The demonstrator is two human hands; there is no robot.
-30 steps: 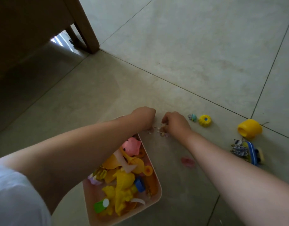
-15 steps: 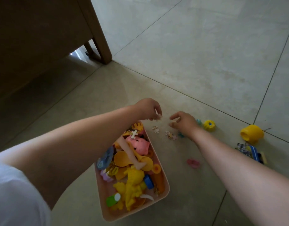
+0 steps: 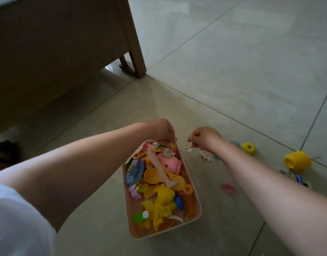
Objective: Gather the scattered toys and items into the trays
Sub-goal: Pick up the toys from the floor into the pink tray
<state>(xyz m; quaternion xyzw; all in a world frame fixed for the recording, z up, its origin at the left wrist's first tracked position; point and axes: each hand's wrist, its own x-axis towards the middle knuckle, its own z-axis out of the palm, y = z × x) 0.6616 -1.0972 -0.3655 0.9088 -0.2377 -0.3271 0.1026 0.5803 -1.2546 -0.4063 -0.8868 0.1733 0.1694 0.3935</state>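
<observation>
Your left hand, fingers curled, has moved over the pink plastic tray's far rim, while your right hand now pinches a pale jigsaw piece above open floor tiles

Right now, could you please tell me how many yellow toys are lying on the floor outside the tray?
2. A yellow flower ring lies just beyond the right forearm, and a yellow cup lies on its side further right. The arm may hide others.
</observation>
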